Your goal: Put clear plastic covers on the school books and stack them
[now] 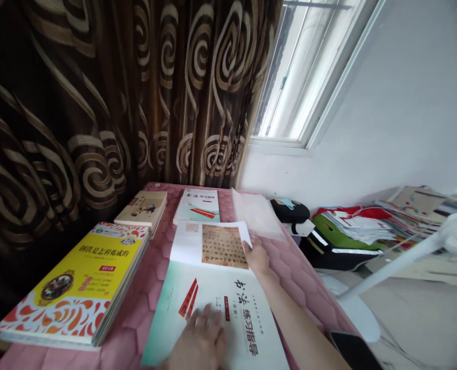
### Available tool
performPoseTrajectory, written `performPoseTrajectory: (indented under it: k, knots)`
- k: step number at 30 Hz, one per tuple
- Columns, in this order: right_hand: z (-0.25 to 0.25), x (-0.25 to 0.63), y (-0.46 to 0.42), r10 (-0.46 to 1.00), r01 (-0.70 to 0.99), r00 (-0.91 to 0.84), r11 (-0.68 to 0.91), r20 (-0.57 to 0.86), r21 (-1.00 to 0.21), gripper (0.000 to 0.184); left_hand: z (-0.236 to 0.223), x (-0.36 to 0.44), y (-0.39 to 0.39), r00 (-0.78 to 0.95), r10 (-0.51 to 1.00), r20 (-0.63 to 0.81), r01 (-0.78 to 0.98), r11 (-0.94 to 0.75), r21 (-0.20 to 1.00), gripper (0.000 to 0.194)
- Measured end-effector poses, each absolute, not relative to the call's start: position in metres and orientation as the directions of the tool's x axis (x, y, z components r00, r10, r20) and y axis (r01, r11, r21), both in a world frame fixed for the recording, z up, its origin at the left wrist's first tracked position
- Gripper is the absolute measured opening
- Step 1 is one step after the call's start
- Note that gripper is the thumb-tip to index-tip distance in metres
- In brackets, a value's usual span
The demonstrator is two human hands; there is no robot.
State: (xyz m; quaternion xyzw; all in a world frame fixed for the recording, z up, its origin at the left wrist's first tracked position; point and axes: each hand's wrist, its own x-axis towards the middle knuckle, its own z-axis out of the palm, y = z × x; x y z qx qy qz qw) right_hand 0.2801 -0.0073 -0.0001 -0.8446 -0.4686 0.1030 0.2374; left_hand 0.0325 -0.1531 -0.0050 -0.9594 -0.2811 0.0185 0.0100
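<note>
An opened calligraphy workbook (208, 277) lies sideways on the pink quilted surface. Its white inner cover, with a brown print of old handwriting, is at the far side, and the pale green title page is nearer to me. My right hand (257, 254) reaches across the right side and grips the edge of the far leaf beside the print. Flat on the title page rests my left hand (201, 336), its fingers apart and slightly blurred, below the red brush-like picture. Just beyond lies a similar calligraphy book (199, 203), its far-side cover facing up.
At left stands a stack of books topped by a yellow one (93, 267), with a smaller tan stack (141, 208) behind it. Clear plastic sleeves (257, 213) lie at the far right. A dark phone (353, 352) and a white fan (401, 267) are at right.
</note>
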Motion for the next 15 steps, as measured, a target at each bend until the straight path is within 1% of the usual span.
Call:
performPoseTrajectory:
  k: [2, 3, 6, 8, 11, 13, 15]
  knots:
    - [0.001, 0.279, -0.009, 0.842, 0.747, 0.536, -0.443, 0.054, -0.496, 0.037, -0.005, 0.027, -0.153, 0.860, 0.509, -0.027, 0.505, -0.858, -0.094, 0.046]
    - [0.002, 0.279, -0.009, 0.842, 0.747, 0.536, -0.442, 0.056, -0.496, 0.037, -0.005, 0.024, -0.152, 0.873, 0.487, -0.014, 0.481, -0.868, -0.125, 0.045]
    - [0.004, 0.278, -0.011, 0.843, 0.747, 0.535, -0.440, 0.059, -0.498, 0.036, -0.012, 0.018, -0.152, 0.917, 0.393, 0.068, 0.398, -0.889, -0.227, 0.034]
    - [0.005, 0.277, -0.011, 0.842, 0.745, 0.536, -0.439, 0.059, -0.502, 0.035, -0.021, 0.016, -0.154, 0.921, 0.363, 0.140, 0.389, -0.876, -0.286, 0.031]
    - [0.005, 0.278, -0.010, 0.839, 0.740, 0.540, -0.439, 0.061, -0.510, 0.036, -0.033, 0.017, -0.158, 0.920, 0.327, 0.215, 0.384, -0.858, -0.340, 0.030]
    - [0.004, 0.278, -0.009, 0.839, 0.739, 0.539, -0.433, 0.068, -0.517, 0.036, -0.035, 0.019, -0.161, 0.936, 0.275, 0.219, 0.340, -0.865, -0.369, 0.027]
    - [0.005, 0.279, -0.009, 0.842, 0.741, 0.534, -0.419, 0.082, -0.524, 0.036, -0.034, 0.021, -0.162, 0.947, 0.258, 0.190, 0.312, -0.877, -0.365, 0.026]
